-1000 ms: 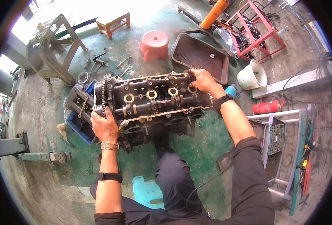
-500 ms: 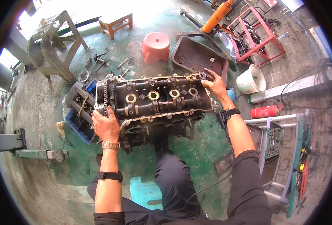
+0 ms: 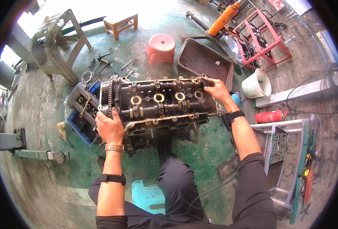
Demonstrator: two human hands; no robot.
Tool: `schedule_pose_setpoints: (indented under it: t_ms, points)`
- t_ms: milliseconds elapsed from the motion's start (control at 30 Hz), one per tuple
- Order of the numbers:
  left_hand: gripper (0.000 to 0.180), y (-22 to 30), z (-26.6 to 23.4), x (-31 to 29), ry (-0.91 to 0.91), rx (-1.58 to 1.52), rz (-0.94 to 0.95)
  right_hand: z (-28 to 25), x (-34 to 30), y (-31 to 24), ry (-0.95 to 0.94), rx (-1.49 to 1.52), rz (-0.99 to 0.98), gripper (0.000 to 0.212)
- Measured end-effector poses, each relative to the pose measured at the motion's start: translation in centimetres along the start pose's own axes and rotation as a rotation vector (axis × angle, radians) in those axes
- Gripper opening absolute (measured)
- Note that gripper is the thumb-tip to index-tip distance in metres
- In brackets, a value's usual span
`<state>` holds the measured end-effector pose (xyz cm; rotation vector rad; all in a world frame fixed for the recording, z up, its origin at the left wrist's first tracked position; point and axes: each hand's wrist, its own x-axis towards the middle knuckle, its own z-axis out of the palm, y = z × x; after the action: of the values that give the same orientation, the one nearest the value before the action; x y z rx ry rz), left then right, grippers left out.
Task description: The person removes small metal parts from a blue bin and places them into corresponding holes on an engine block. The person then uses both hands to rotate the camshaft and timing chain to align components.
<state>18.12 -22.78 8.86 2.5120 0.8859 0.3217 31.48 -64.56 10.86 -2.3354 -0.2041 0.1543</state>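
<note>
An open car engine [image 3: 159, 108] stands in front of me, its dark camshafts and pale spark plug rings showing on top. A timing chain [image 3: 110, 100] runs down its left end. My left hand [image 3: 110, 128] grips the near left corner beside the chain, thumb on top and other fingers partly hidden over the end. My right hand [image 3: 216, 90] is closed on the far right corner, fingertips at the end of the rear camshaft. The engine's underside is partly hidden above my knee.
Left of the engine, a grey engine cover [image 3: 83, 100] with a wrench on it rests by a blue crate [image 3: 79, 129]. Beyond are loose tools, a pink stool [image 3: 160, 49] and a brown tray [image 3: 199, 53]. On the right are a white bucket [image 3: 257, 84], a fire extinguisher [image 3: 269, 116] and a ladder [image 3: 296, 168].
My right hand's fingers, raised and spread half a second ago, have come down onto the engine's far right corner. My left hand keeps its place. The whole view has shifted slightly.
</note>
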Motion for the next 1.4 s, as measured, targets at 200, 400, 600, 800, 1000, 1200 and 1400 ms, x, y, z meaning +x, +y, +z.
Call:
schedule_pose_setpoints:
  t_ms: [200, 400, 600, 800, 1000, 1200, 1400]
  points:
    - [0.056, 0.0, 0.1, 0.0, 0.009, 0.012, 0.012, -0.6, 0.4, -1.2, -0.015, 0.111, 0.157, 0.036]
    - [0.056, 0.1, 0.0, 0.0, 0.006, 0.009, 0.005, -0.6, 0.9, -3.4, 0.010, -0.072, 0.332, 0.035]
    - [0.057, 0.2, -0.1, 0.0, -0.004, -0.003, -0.002, 0.7, 1.8, -5.8, 0.082, -0.421, 0.285, 0.053]
    - [0.059, 0.1, -0.1, -0.1, -0.006, -0.003, -0.008, 1.7, 2.3, -7.0, 0.090, -0.561, 0.331, 0.056]
    - [0.059, 0.2, -0.2, 0.0, -0.013, 0.005, -0.012, 2.1, 2.6, -7.4, 0.115, -0.641, 0.386, 0.056]
    - [0.059, 0.3, -0.2, -0.1, -0.007, 0.003, -0.005, 1.7, 2.3, -5.9, 0.100, -0.501, 0.338, 0.049]
    - [0.059, 0.3, -0.3, -0.2, -0.006, -0.002, -0.007, 1.6, 2.1, -2.8, 0.108, -0.299, 0.084, 0.036]
